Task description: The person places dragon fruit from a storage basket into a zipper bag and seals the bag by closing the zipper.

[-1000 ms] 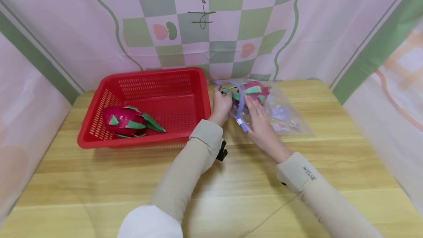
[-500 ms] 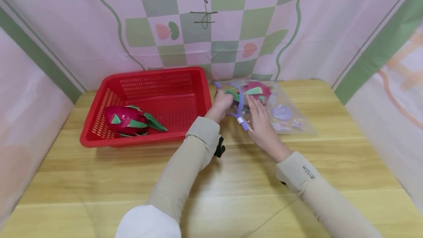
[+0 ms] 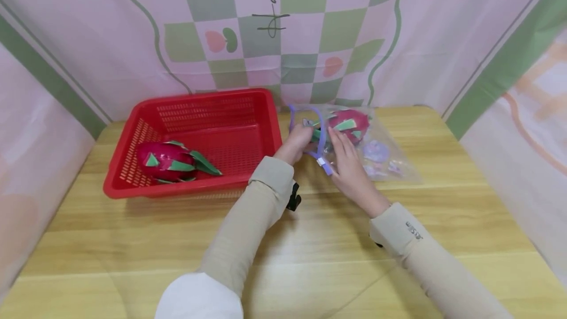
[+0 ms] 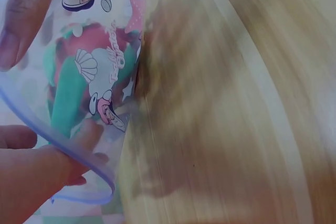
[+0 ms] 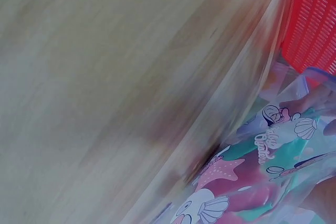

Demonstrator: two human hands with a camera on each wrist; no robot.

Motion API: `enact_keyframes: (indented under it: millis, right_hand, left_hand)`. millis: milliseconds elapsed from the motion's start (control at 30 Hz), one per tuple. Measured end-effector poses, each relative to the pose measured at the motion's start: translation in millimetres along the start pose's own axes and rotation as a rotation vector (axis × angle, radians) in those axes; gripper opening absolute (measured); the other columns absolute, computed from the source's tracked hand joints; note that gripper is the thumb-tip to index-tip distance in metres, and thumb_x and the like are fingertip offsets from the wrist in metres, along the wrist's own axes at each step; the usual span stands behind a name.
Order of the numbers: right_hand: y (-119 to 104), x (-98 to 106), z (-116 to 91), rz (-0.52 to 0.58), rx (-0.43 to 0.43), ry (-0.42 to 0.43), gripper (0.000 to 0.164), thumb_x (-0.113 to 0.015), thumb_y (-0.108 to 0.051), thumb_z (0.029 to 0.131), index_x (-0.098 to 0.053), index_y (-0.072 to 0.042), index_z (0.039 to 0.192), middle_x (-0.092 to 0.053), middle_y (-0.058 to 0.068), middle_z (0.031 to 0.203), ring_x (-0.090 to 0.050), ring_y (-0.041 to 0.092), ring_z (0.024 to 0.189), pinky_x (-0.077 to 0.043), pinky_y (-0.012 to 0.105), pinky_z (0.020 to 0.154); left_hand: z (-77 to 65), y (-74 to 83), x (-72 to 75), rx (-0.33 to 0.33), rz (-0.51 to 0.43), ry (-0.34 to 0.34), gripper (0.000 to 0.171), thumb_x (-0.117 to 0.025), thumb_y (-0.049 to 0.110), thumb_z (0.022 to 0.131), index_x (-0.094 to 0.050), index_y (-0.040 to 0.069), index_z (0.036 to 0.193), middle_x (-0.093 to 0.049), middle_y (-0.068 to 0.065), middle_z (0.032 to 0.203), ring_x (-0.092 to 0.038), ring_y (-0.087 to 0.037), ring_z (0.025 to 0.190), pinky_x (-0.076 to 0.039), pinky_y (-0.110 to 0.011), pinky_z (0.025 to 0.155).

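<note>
Left hand [image 3: 296, 142] reaches into the mouth [image 3: 322, 132] of the clear bag [image 3: 390, 137]; its grip cannot be confirmed. Right hand [image 3: 354, 174], apart, lies straight-fingered on the bag. The dragon fruit [image 3: 358, 118] sits inside. Step judged in hand: positioning that fruit; next move calls for a steadied mouth. The red basket [image 3: 177, 191] alongside on the worktop [image 3: 336, 260] contains a second dragon fruit [image 3: 161, 159].

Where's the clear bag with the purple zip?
In the head view, the clear bag lies on the wooden table, just right of the red basket, under the right hand.
</note>
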State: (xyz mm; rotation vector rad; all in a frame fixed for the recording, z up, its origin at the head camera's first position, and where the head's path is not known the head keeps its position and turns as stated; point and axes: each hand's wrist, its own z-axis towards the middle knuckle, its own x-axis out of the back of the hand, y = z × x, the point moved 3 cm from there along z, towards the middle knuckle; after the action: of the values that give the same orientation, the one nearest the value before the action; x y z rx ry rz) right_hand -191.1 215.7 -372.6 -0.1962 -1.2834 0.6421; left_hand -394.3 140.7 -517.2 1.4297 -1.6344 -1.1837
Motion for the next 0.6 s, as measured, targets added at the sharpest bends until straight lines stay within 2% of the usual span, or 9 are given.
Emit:
enact_keyframes:
  millis: [33,200,267,333,433,533,600]
  right_hand:
    - [0.6,0.0,-0.2,-0.001,0.003,0.002,0.075,-0.057,-0.013,0.091,-0.014,-0.004,0.152,-0.021,0.023,0.156,-0.019,0.041,0.144,-0.016,0.059,0.117]
    - [1.8,-0.8,-0.7,0.007,0.001,-0.001,0.075,-0.056,-0.012,0.092,-0.014,-0.004,0.152,-0.02,0.022,0.157,-0.018,0.041,0.145,-0.016,0.059,0.117]
    - [2.0,-0.9,-0.9,0.01,-0.002,-0.002,0.075,-0.056,-0.011,0.092,-0.014,-0.004,0.152,-0.02,0.022,0.157,-0.018,0.041,0.145,-0.016,0.059,0.118]
    - [1.9,-0.6,-1.0,0.012,-0.003,0.0,0.074,-0.056,-0.012,0.092,-0.014,-0.004,0.152,-0.02,0.022,0.156,-0.018,0.041,0.145,-0.016,0.059,0.118]
    - [1.9,-0.1,-0.9,0.008,0.006,0.007,0.073,-0.057,-0.013,0.092,-0.015,-0.002,0.152,-0.022,0.023,0.156,-0.019,0.041,0.144,-0.017,0.059,0.117]
    - [2.3,0.1,-0.6,0.003,0.009,0.01,0.073,-0.057,-0.015,0.092,-0.016,-0.001,0.151,-0.022,0.024,0.155,-0.02,0.042,0.144,-0.017,0.059,0.117]
    - [2.4,0.3,-0.5,0.0,0.007,0.011,0.073,-0.057,-0.016,0.092,-0.016,-0.002,0.152,-0.022,0.024,0.155,-0.02,0.042,0.144,-0.017,0.06,0.117]
  left_hand:
    - [-23.7,14.0,0.1,0.015,-0.013,0.008,0.017,-0.045,0.018,0.097,-0.058,0.007,0.102,-0.06,-0.004,0.096,-0.063,-0.018,0.08,-0.056,-0.031,0.071]
    - [-101.4,58.0,-2.5,0.035,-0.021,0.058,0.023,-0.047,0.014,0.096,-0.054,0.001,0.113,-0.059,-0.009,0.11,-0.063,-0.022,0.095,-0.054,-0.035,0.087]
    - [-113.3,64.7,-1.6,0.005,-0.023,0.052,0.021,-0.049,0.014,0.095,-0.055,0.001,0.11,-0.059,-0.008,0.108,-0.063,-0.021,0.095,-0.055,-0.034,0.085]
    - [-117.5,67.9,0.4,-0.027,-0.018,0.052,0.018,-0.049,0.013,0.094,-0.055,0.002,0.107,-0.058,-0.006,0.104,-0.062,-0.019,0.09,-0.056,-0.031,0.08]
    - [-135.2,81.2,2.6,-0.086,0.036,0.062,0.022,-0.047,0.011,0.095,-0.055,-0.001,0.111,-0.057,-0.01,0.108,-0.061,-0.022,0.096,-0.054,-0.032,0.084]
    - [-174.9,108.1,3.2,-0.088,0.166,0.085,0.037,-0.04,0.01,0.099,-0.044,-0.007,0.132,-0.051,-0.018,0.13,-0.051,-0.027,0.12,-0.044,-0.036,0.104]
    - [-189.4,117.7,4.8,-0.091,0.227,0.071,0.042,-0.039,0.011,0.1,-0.039,-0.009,0.137,-0.048,-0.02,0.137,-0.047,-0.028,0.126,-0.04,-0.036,0.108]
